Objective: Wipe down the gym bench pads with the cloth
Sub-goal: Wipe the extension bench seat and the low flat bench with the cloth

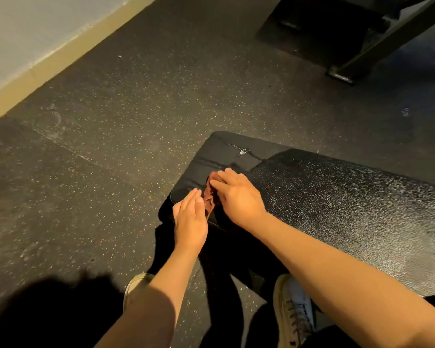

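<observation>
Black bench pad (337, 197) runs in from the right, its worn end with a torn patch toward the wall; reddish-brown cloth (209, 195) lies bunched on that end, near the pad's front edge; right hand (236, 197) rests on the cloth, fingers bent over it, apparently gripping, though the folds hide the fingertips; left hand (190, 222) stands edge-on just beside the cloth, fingers straight and together, holding nothing; speckled rubber floor (136, 109) beneath; white shoe (294, 310) below the pad.
</observation>
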Available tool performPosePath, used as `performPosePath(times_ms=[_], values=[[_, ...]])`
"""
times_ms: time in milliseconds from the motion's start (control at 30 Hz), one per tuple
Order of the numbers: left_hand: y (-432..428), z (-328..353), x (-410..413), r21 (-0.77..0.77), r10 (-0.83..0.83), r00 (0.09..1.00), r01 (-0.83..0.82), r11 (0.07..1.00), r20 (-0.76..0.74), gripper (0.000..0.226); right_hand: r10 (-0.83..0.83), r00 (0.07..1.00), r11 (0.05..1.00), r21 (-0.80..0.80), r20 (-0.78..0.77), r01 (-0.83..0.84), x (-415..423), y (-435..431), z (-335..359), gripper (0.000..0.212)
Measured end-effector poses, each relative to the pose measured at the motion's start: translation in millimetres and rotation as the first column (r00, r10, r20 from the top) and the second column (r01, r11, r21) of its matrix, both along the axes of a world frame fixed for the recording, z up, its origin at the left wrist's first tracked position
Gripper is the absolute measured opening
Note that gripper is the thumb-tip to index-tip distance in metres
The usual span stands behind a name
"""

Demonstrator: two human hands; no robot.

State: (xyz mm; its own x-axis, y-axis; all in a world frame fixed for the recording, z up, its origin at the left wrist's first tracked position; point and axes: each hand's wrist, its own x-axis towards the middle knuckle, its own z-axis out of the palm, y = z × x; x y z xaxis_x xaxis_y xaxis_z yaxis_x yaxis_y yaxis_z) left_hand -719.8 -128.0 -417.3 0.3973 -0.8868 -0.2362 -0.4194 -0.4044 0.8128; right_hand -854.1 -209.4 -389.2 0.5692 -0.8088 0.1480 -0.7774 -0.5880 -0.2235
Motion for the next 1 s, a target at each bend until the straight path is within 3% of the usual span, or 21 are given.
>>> performPosePath(times_ms=[133,267,367,533,700,800,1000], values=[[3.9,1.4,-0.1,0.001,-0.014,0.999,0.014,1.0,-0.035,0.05,-0.192,0.981,0.981,0.0,0.026,0.192,-3.4,-3.9,1.3,0.022],[0.7,5.1,-3.6,0.008,0.046,0.995,-0.046,0.999,-0.083,0.05,-0.038,0.995,0.999,0.021,0.092,0.036,14.0,30.1,-2.8,0.028],[-0.6,4.9,-2.8,0.023,0.048,0.995,-0.046,0.999,-0.083,0.049,0.043,0.998,0.999,-0.013,0.035,-0.043,3.9,21.6,-0.2,0.024],[1.6,4.7,0.6,0.015,-0.008,0.999,0.009,1.0,-0.054,0.05,-0.187,0.981,0.982,0.012,-0.043,0.188,-8.1,-13.9,3.8,0.021],[-2.0,3.9,-3.1,0.012,0.047,0.995,-0.046,0.999,-0.085,0.049,-0.032,0.998,0.996,0.087,0.061,0.027,13.3,27.3,-3.5,0.036],[-3.4,4.0,-1.9,0.026,0.049,0.996,-0.048,0.999,-0.071,0.049,0.036,0.999,0.996,0.076,0.008,-0.036,7.4,22.7,-4.4,0.034],[-0.3,1.6,1.2,0.033,-0.022,1.0,0.022,0.999,-0.006,0.051,-0.184,0.983,0.975,0.127,-0.009,0.183,19.5,-3.9,4.9,0.028]])
